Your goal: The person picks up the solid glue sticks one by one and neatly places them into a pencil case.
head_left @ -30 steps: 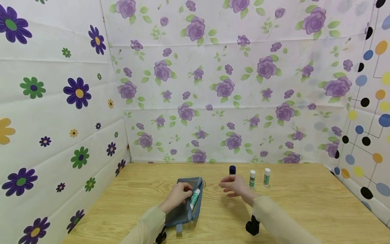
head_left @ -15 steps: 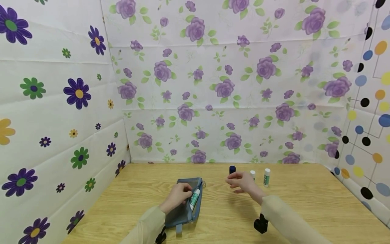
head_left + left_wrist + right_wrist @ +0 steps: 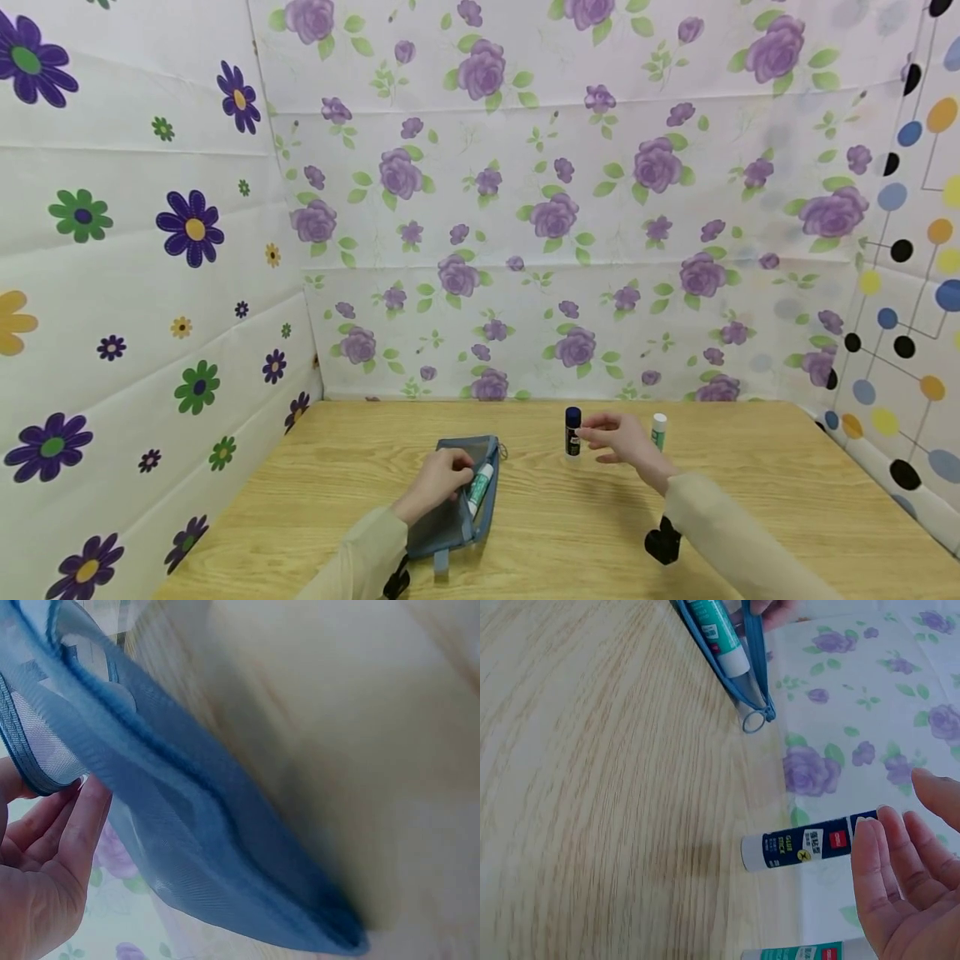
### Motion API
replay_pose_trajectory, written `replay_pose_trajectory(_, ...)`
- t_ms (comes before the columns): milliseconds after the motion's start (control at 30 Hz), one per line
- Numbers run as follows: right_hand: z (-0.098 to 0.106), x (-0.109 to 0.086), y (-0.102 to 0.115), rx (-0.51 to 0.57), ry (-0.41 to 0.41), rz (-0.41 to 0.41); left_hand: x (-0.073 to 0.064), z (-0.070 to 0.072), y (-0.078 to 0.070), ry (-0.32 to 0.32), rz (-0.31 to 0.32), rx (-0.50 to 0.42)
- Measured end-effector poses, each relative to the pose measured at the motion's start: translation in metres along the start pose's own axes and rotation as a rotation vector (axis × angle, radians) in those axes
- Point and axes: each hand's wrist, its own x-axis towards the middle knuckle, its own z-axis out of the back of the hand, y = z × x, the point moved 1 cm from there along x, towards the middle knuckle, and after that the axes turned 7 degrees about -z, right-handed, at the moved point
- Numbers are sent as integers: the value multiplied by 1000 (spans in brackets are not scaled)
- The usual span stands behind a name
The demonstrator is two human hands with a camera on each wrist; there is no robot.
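My left hand pinches the edge of a blue-grey mesh zip pouch, holding its mouth apart. A green-and-white glue stick lies slanted in that mouth. My right hand is just right of an upright navy glue stick. In the right wrist view its fingers overlap the navy cap end, while the thumb stands off from them. Behind the right hand, a green glue stick with a white cap is partly covered. Another green one is hidden there in the head view.
The pouch lies on a wood-grain table, a ring pull at its zip end. Flower-printed cloth hangs along the table's back edge, with further printed cloth at left and right.
My right hand has moved right, away from the pouch, uncovering the navy glue stick and covering the middle green one. The left hand and the pouch have stayed put.
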Motion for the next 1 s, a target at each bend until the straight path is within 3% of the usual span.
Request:
replay_pose_trajectory(467,31,3,-5,-4,-52,11,1,0,1,-3,2,0)
replay_pose_trajectory(1000,53,2,-7,17,-116,43,1,-2,4,-7,7,13)
